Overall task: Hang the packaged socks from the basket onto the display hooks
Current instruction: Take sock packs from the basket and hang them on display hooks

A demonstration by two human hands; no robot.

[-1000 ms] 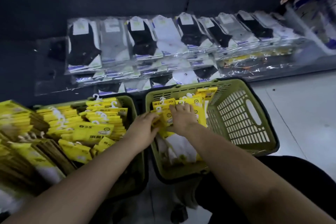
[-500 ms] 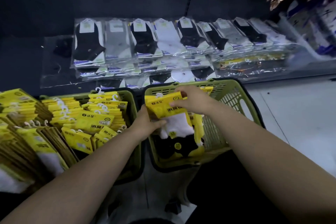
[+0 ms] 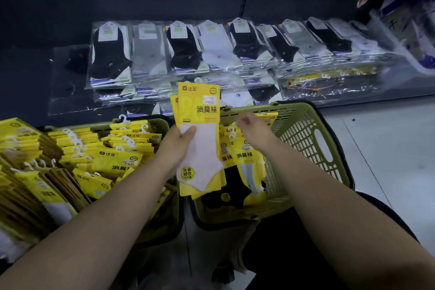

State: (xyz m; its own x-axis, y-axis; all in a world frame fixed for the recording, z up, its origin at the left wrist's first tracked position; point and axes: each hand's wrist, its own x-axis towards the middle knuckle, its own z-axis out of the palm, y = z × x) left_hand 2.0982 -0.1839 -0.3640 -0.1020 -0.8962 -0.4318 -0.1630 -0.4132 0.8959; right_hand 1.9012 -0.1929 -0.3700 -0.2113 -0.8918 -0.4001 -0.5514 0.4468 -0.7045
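packs [image 3: 244,155] in right basket [image 3: 313,139] | left basket [image 3: 164,122] beside | bagged socks [image 3: 211,49] behind

Held pack [image 3: 199,110]: matt yellow card header, white knit sock [image 3: 200,162] with a fine mesh-like texture. Right basket [image 3: 313,148]: olive moulded plastic, lattice walls, smooth dull finish. Left basket [image 3: 162,122]: same plastic. Packs in it [image 3: 117,160]: yellow card, small white plastic hooks [image 3: 124,119]. Stacks behind [image 3: 211,54]: clear glossy film bags, crinkled, strong glare, black, grey and white cloth inside. Floor [image 3: 388,148]: smooth pale tile, slight sheen.
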